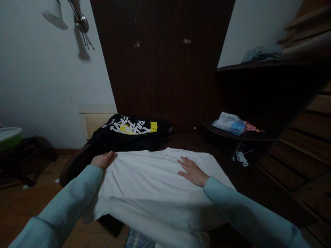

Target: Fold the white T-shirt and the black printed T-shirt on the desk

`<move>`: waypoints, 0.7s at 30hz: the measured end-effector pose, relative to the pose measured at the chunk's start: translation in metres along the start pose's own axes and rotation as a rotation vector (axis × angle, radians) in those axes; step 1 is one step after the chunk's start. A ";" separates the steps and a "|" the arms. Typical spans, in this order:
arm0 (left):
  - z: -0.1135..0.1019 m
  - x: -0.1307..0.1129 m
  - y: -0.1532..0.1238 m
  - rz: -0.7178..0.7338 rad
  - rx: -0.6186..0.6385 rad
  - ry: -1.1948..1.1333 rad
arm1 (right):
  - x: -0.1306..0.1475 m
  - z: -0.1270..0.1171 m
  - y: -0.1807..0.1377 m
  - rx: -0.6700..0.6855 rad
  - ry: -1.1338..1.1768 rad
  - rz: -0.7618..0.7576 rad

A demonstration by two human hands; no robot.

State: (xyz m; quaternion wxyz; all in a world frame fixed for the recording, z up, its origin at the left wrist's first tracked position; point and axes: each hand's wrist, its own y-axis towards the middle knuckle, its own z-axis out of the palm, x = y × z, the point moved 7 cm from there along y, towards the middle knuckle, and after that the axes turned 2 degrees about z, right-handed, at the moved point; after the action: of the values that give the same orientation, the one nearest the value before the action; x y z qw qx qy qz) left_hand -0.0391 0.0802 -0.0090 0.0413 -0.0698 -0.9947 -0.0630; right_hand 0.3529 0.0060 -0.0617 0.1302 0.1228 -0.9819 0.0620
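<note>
A white shirt (147, 186) lies spread flat over a dark low table (74, 165) in front of me. My right hand (192, 170) rests palm down on the shirt's upper right part, fingers stretched out and flat. My left hand (102, 159) sits at the shirt's far left edge, fingers curled at the cloth; whether it pinches the fabric is hard to tell. Both arms wear light blue sleeves. Behind the white shirt lies a black garment (129, 132) with white and yellow lettering.
A dark wooden door (160, 62) stands behind the table. Dark shelves at the right hold a plastic bag (229, 123) and folded cloth (262, 53). A basin (9, 136) sits on a stand at far left. Metal utensils (81, 24) hang on the white wall.
</note>
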 end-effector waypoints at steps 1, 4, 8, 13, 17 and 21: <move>-0.004 0.000 0.006 -0.004 -0.014 0.036 | 0.003 0.002 0.000 -0.005 -0.006 -0.001; -0.020 -0.023 0.010 -0.024 -0.116 0.154 | 0.007 0.005 -0.001 -0.055 -0.020 -0.016; -0.030 -0.108 -0.006 0.169 -0.188 0.042 | 0.006 0.004 -0.004 -0.107 -0.048 -0.006; 0.001 -0.181 -0.029 0.328 -0.147 -0.157 | 0.008 0.006 -0.011 -0.051 -0.084 0.022; 0.033 -0.181 -0.042 0.266 -0.020 -0.178 | 0.007 0.008 -0.030 -0.003 -0.082 0.045; 0.028 -0.178 -0.049 0.365 0.112 -0.188 | 0.004 0.004 -0.044 0.127 -0.041 0.076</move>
State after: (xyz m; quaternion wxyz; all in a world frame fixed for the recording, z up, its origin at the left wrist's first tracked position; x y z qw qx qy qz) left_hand 0.1269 0.0121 -0.0590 -0.0371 -0.2520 -0.9670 0.0078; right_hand 0.3597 -0.0378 -0.0603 0.0996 0.0947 -0.9824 0.1267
